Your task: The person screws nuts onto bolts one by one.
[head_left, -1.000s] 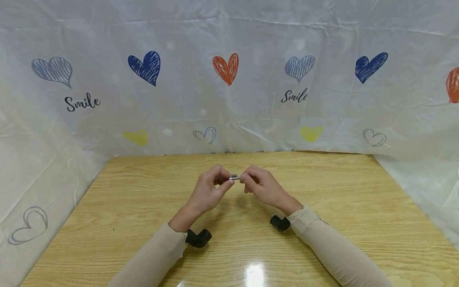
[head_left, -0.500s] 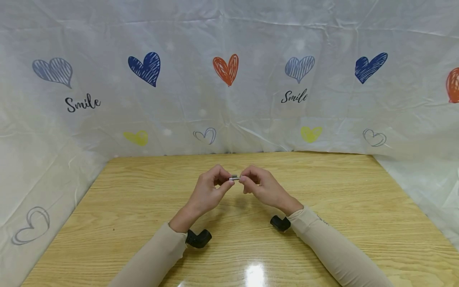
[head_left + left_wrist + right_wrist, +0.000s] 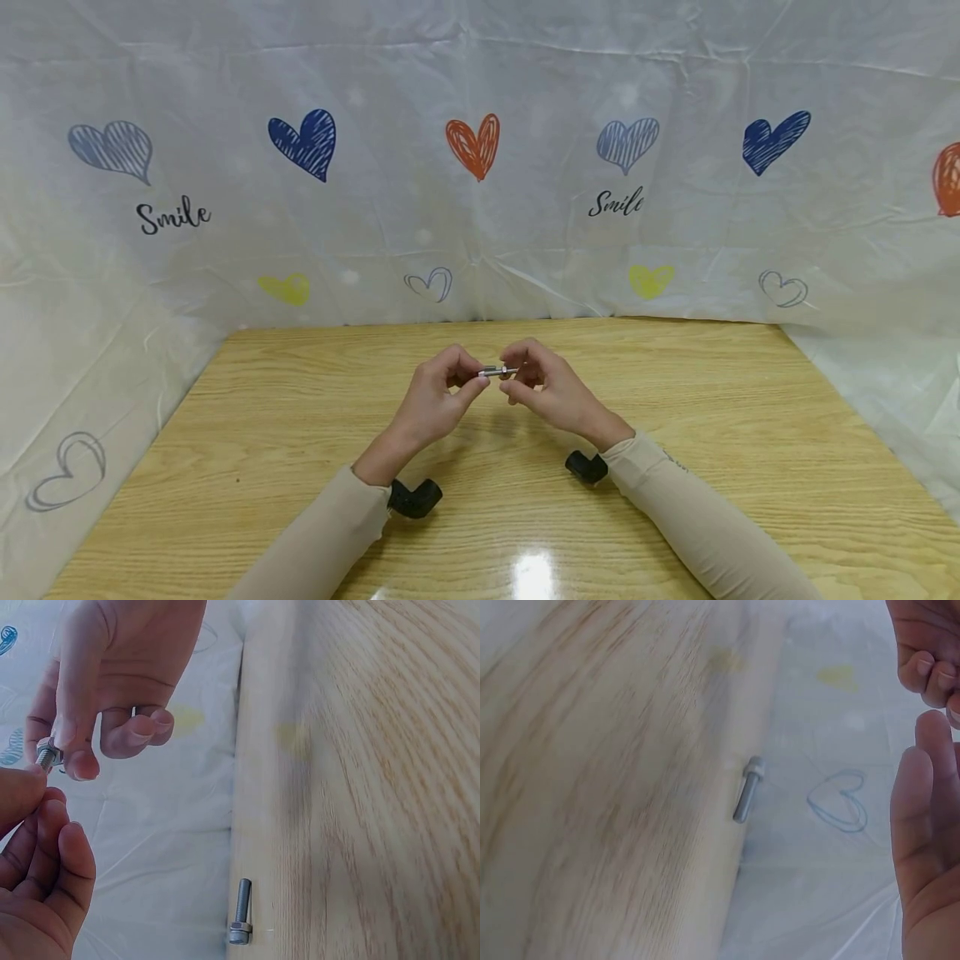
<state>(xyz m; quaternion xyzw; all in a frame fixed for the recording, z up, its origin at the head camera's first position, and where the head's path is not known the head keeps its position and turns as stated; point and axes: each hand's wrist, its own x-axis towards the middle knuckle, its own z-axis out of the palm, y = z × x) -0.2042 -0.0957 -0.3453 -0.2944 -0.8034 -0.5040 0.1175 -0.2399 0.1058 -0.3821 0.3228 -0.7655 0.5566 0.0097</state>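
The left hand [image 3: 438, 396] pinches a metal bolt [image 3: 491, 373] between thumb and forefinger, holding it level above the table. A hex nut [image 3: 49, 750] sits on the bolt's shank, and the bolt's end pokes out past it. The right hand [image 3: 551, 387] is around that end, its thumb and forefinger parted on either side of the nut. In the left wrist view, the right thumb overlaps the nut. The right wrist view shows only parts of both hands, with the held bolt out of sight.
A second bolt with a nut [image 3: 240, 927] near its head lies by the far edge of the wooden table [image 3: 300, 433]. Behind the table hangs a white cloth [image 3: 540, 242] printed with hearts. Black wrist devices [image 3: 416, 498] sit under both sleeves.
The right thumb and forefinger, pinched together over the bolt's end before, have spread apart, and the nut now shows between them. The left hand has stayed in place.
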